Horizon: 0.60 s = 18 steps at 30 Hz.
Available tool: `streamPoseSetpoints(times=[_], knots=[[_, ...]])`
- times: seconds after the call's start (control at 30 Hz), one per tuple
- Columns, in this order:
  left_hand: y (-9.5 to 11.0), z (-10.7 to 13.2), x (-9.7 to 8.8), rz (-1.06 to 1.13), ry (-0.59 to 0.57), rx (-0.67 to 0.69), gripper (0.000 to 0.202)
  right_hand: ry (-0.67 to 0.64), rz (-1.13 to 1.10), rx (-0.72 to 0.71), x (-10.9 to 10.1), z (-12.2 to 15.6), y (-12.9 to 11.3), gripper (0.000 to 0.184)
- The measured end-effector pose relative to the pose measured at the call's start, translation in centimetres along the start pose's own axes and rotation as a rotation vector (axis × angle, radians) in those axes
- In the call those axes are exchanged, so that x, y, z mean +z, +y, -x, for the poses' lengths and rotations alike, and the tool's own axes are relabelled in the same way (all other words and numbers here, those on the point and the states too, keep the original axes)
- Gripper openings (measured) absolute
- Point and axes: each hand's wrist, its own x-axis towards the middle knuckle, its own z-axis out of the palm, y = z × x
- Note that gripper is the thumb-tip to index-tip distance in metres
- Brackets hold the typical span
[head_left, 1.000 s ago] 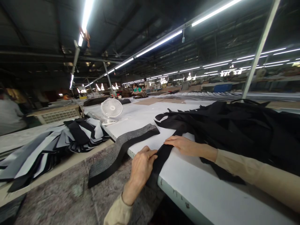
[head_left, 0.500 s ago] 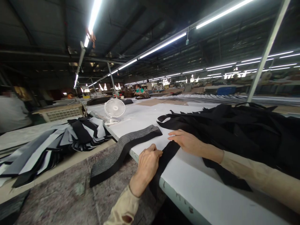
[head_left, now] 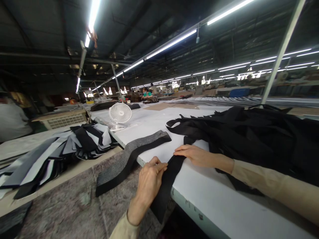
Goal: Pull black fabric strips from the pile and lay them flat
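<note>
Head view: left hand (head_left: 149,181) pinches long black fabric strip (head_left: 166,181) overhanging white table's edge (head_left: 189,202); right hand (head_left: 193,155) presses it open-palmed beside; slack grip risks slipping.

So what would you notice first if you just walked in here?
Probably the two hands at the white table's edge: the left hand pinches a black fabric strip that hangs over the edge, and the right hand lies flat on it. To the right is a big heap of black fabric; farther back stands a small white fan.
</note>
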Motion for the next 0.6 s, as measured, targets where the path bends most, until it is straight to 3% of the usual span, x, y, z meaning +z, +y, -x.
streamPoseSetpoints(times=[0.13,0.23,0.4,0.5,0.6], knots=[[-0.2,0.3,0.4,-0.178,0.033,0.134,0.031,-0.083,0.084,-0.042,-0.6,-0.1,-0.4,0.068],[-0.1,0.3,0.2,-0.268,0.03,0.173,0.034,-0.097,0.026,-0.05,-1.2,-0.3,-0.6,0.059],[0.7,-1.2,0.3,-0.28,-0.022,0.186,0.032,0.156,-0.037,0.031,-1.4,-0.6,-1.0,0.042],[1.1,-2.9,0.7,-0.261,-0.069,0.19,0.029,0.091,-0.071,-0.048,-0.7,-0.5,-1.0,0.042],[1.1,-3.5,0.7,-0.133,-0.051,0.077,0.024,0.062,-0.047,-0.019,-0.1,-0.3,-0.7,0.045]])
